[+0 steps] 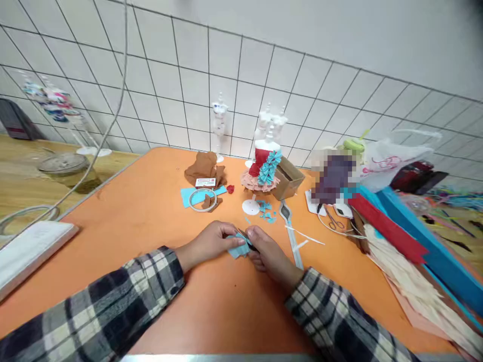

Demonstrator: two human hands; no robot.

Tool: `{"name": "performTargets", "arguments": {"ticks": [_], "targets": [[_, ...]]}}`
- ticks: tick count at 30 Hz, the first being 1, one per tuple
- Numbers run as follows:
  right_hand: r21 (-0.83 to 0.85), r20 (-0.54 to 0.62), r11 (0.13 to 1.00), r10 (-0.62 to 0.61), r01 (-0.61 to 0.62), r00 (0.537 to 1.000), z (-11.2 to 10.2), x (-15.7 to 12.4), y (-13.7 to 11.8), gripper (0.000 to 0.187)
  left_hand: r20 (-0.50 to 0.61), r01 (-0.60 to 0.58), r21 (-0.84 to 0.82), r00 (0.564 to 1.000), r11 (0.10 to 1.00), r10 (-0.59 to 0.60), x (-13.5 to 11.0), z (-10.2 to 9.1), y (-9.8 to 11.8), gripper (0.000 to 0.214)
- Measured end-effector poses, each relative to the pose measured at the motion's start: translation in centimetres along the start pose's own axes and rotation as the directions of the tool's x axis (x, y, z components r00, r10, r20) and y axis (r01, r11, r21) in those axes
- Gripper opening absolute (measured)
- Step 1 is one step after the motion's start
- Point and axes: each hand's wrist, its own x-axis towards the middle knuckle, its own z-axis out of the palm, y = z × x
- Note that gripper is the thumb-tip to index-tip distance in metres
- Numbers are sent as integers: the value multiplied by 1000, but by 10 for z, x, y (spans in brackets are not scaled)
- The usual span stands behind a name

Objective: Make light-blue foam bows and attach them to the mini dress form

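Hands (212, 242) hold blue fabric (237, 250) near a dressed mannequin (260, 166) and loose scraps (265, 205).

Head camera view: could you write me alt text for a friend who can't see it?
A person's left hand has blue cloth in its grip, and the right hand holds a dark tool, perhaps scissors, against it above an orange table. Beyond stands a small white dress form wearing a red top, blue petals and a pink frilled skirt.
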Motion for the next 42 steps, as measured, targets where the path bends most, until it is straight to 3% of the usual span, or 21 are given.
{"name": "performTargets", "arguments": {"ticks": [31,38,42], "targets": [[19,-38,999,33,-32,999,0,-1,1,45,4,-137,50,991,989,137,3,0,-5,37],[-40,-38,995,-95,93,995,-2,-4,-2,41,-48,-144,-38,989,989,142,3,-5,1,33],[-4,4,995,-100,100,995,-4,-4,-2,40,-35,-100,-72,995,992,98,2,-7,4,33]]}}
